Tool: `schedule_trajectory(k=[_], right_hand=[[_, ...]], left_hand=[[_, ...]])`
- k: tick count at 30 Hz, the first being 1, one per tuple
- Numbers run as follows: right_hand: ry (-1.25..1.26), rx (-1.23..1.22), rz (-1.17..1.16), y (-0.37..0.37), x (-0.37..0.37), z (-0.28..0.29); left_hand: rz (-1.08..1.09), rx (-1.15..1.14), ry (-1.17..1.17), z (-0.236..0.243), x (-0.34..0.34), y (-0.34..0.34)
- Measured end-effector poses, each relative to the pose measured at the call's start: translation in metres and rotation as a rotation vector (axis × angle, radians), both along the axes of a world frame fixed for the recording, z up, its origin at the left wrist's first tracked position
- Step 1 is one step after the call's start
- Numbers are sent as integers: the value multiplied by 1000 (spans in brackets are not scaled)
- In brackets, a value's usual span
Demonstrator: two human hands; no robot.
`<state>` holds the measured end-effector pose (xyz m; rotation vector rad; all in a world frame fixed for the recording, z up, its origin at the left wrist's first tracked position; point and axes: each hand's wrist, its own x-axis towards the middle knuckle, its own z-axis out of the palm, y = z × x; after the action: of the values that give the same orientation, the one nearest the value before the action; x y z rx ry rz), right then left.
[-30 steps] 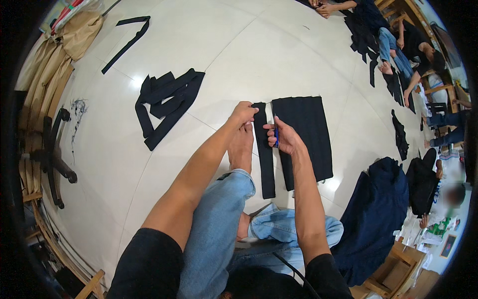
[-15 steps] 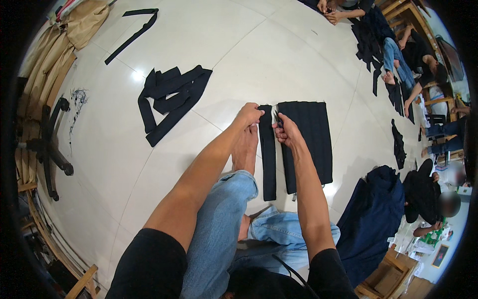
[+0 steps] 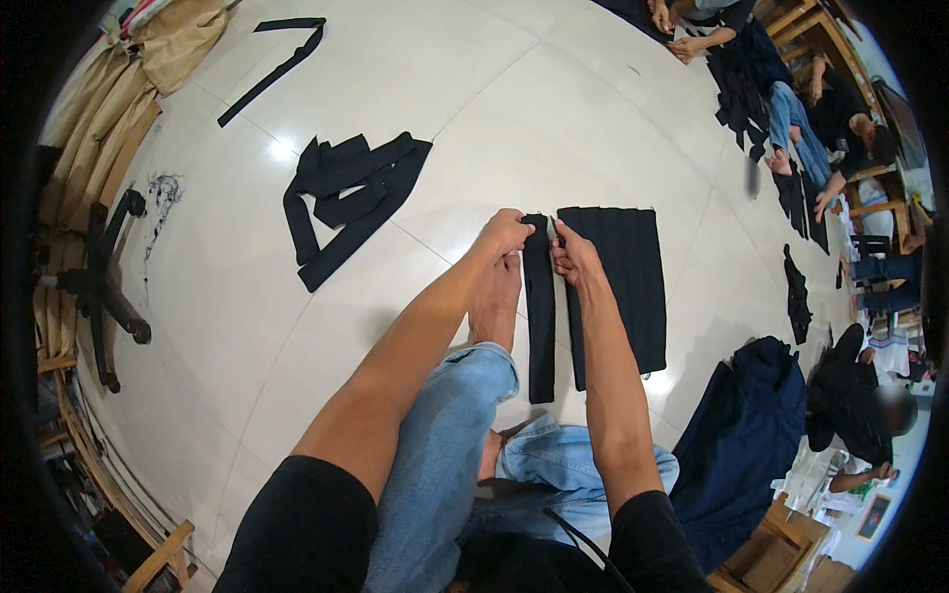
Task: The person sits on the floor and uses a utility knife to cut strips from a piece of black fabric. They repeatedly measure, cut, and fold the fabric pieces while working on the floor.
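My left hand [image 3: 509, 230] grips the top end of a narrow black fabric strip [image 3: 542, 336] lying lengthwise on the floor, just beside my bare foot [image 3: 492, 301]. My right hand [image 3: 573, 252] is closed on small snips [image 3: 554, 233], partly hidden by the fingers, at the top of the gap between the strip and a wider black fabric piece [image 3: 628, 287] with lengthwise lines. My right forearm crosses that piece's lower left part.
Looped black strips [image 3: 346, 178] and a bent strip [image 3: 272, 84] lie left on the tiled floor [image 3: 514, 119]. A chair base [image 3: 104, 287] stands at left. Dark navy fabric [image 3: 732, 435] is by my right leg. People sit among black scraps at right, including one co-worker's hand [image 3: 687, 47].
My right hand has turned, so the blue handle seen earlier is mostly hidden. Both hands remain at the strip's top end. The whole view has shifted slightly.
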<state>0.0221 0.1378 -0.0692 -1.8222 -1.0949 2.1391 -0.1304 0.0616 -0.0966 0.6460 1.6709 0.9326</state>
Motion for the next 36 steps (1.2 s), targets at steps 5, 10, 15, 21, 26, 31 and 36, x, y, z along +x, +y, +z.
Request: schedule_trajectory(k=[5, 10, 15, 21, 26, 31, 36], right_hand=[[311, 148, -4, -58, 26, 42], [-172, 551, -47, -138, 153, 37], [-195, 675, -155, -228, 248, 24], [-121, 709, -322, -262, 257, 25], [-255, 749, -194, -256, 248, 40], [-118, 739, -102, -258, 226, 14], [-209, 822, -160, -265, 231, 50]], left_hand=[[43, 74, -34, -23, -20, -6], [181, 151, -304, 86, 12, -14], [152, 453, 37, 140, -59, -25], [339, 775, 420, 225, -113, -45], [463, 812, 552, 274, -133, -108], [275, 764, 1007, 298, -199, -190], [595, 876, 594, 319, -146, -157]])
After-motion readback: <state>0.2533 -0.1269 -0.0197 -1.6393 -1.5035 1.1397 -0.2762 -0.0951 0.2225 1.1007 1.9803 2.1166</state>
